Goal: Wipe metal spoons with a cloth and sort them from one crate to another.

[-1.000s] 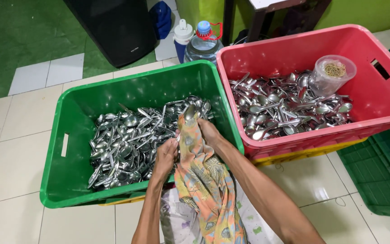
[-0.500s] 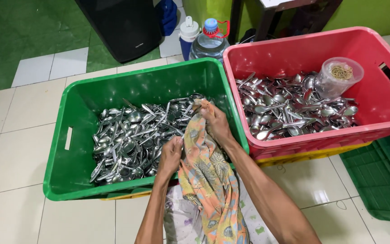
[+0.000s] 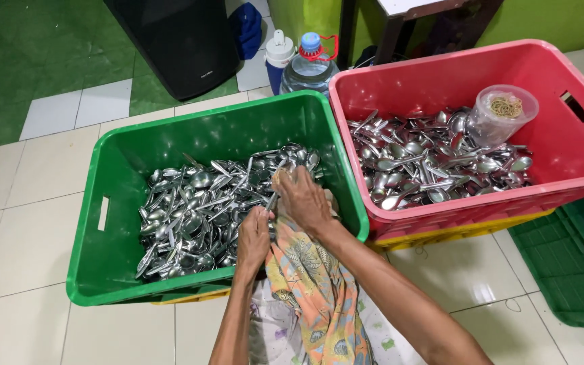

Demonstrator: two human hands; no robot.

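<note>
Gripping a spoon through the patterned cloth, both hands sit over the green crate — the right hand has moved down from the pile onto the cloth, closed around it. The left hand pinches the handle, so wiping looks underway — the red crate of spoons stands just beside.

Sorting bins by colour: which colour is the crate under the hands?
Green crate, clearest in the head view.
</note>
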